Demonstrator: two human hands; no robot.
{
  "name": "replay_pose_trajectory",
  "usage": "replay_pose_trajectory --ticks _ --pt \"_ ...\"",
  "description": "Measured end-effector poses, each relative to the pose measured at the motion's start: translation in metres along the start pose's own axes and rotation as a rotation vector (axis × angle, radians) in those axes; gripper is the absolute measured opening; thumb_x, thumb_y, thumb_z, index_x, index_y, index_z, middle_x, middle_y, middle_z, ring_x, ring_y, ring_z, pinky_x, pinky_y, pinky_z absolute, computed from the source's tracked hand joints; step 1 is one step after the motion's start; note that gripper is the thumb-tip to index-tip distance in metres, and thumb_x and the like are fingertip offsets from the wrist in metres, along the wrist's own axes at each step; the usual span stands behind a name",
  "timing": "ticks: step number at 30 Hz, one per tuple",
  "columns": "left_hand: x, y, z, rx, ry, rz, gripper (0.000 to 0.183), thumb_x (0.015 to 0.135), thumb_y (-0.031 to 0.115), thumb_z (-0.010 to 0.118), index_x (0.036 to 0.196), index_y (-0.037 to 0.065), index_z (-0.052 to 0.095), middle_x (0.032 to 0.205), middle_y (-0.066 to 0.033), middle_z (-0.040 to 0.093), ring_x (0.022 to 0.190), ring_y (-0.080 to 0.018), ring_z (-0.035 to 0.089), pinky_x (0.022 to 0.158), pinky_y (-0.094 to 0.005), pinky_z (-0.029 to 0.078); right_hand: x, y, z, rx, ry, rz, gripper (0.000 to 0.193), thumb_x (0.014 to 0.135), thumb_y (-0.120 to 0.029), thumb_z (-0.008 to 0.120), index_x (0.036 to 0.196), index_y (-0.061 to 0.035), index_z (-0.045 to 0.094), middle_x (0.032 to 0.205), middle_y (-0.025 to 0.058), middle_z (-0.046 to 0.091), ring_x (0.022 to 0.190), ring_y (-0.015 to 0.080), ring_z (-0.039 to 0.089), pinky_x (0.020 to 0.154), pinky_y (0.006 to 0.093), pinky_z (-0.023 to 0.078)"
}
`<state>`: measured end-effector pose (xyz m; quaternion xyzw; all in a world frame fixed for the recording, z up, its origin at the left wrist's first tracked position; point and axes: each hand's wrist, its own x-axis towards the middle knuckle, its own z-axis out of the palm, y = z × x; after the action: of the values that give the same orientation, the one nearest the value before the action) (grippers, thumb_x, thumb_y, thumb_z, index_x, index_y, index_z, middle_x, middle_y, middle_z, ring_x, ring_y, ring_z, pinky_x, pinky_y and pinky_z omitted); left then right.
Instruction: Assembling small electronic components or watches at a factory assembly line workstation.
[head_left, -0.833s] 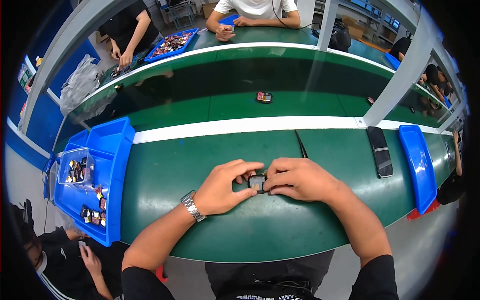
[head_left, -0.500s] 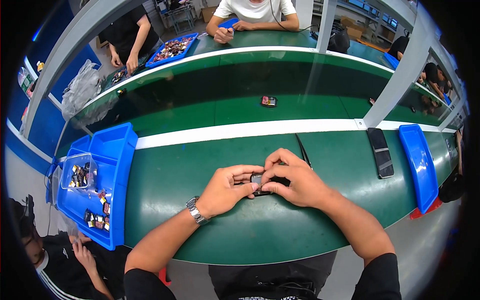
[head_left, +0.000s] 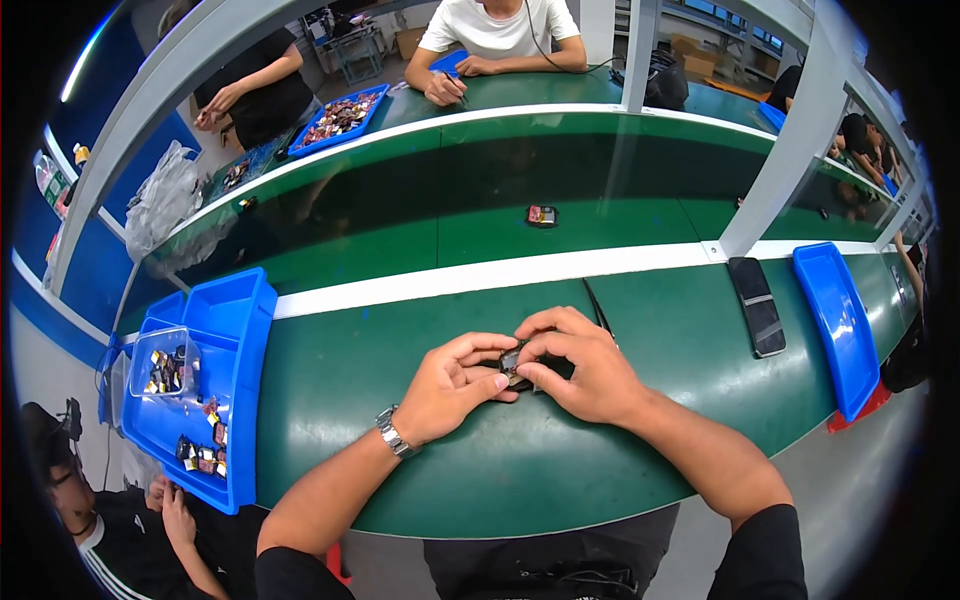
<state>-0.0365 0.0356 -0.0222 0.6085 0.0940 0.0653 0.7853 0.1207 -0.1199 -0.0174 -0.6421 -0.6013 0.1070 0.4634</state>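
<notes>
1. A person sits at a green worktop (head_left: 330,400), seen from above; both bare forearms come in from the lower edge.
2. The left hand (head_left: 452,385) and right hand (head_left: 580,365) meet just above the worktop near its middle, fingertips touching around a small dark part (head_left: 511,362).
3. Left grip: thumb and fingers are pinched on the part's left side. A metal watch (head_left: 391,432) sits on that wrist.
4. Right grip: fingers are curled over the part from the right and top, clenched on it. Most of the part is hidden, so its shape is hard to tell.
5. A thin black tool (head_left: 596,308) lies on the worktop just beyond the right hand, partly hidden by it.
6. At the left, a blue tray (head_left: 240,330) holds a clear tub (head_left: 165,362) of small parts; more small parts (head_left: 200,455) lie loose in the tray.
7. At the right, a dark phone (head_left: 756,305) lies flat, and just beside it stands a long blue tray (head_left: 838,325).
8. Beyond a white strip (head_left: 500,272), a darker green belt carries one small red and black item (head_left: 541,215), well apart from the hands.
9. Other people are nearby: one in a white shirt (head_left: 495,25) across the belt, one in black at the upper left, and one seated low at the lower left edge.
</notes>
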Motion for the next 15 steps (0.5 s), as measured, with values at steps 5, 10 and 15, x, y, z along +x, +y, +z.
replay_pose_trajectory --ticks 5,10,15 --pt "0.0003 -0.0048 0.0010 0.034 0.033 0.021 0.034 0.095 -0.005 0.056 0.129 -0.006 0.049 0.121 -0.0180 0.058 0.106 -0.0216 0.066 0.089 -0.0350 0.061 -0.0017 -0.0003 -0.0026 0.060 -0.072 -0.013 0.008 0.085 -0.010 0.073 0.091 -0.0063 0.069 0.115 0.0076 0.061 0.103 0.0258 0.057 0.085 0.0361 0.050" --pt "-0.0003 -0.0055 0.0048 0.098 0.092 0.064 0.031 0.095 -0.005 0.056 0.125 -0.006 0.049 0.119 -0.0186 0.060 0.102 -0.0224 0.068 0.084 -0.0349 0.062 -0.0031 0.0001 -0.0034 0.041 -0.087 -0.052 0.011 0.084 -0.010 0.075 0.093 -0.0072 0.069 0.119 0.0085 0.061 0.105 0.0259 0.058 0.086 0.0367 0.051" --pt "-0.0010 -0.0094 0.0024 0.122 0.076 0.088 0.030 0.097 -0.004 0.055 0.126 -0.005 0.048 0.122 -0.0192 0.058 0.106 -0.0216 0.066 0.088 -0.0342 0.061 -0.0037 -0.0025 -0.0045 -0.090 -0.060 -0.092 0.008 0.086 -0.011 0.071 0.092 -0.0067 0.067 0.117 0.0049 0.060 0.102 0.0242 0.057 0.083 0.0348 0.052"
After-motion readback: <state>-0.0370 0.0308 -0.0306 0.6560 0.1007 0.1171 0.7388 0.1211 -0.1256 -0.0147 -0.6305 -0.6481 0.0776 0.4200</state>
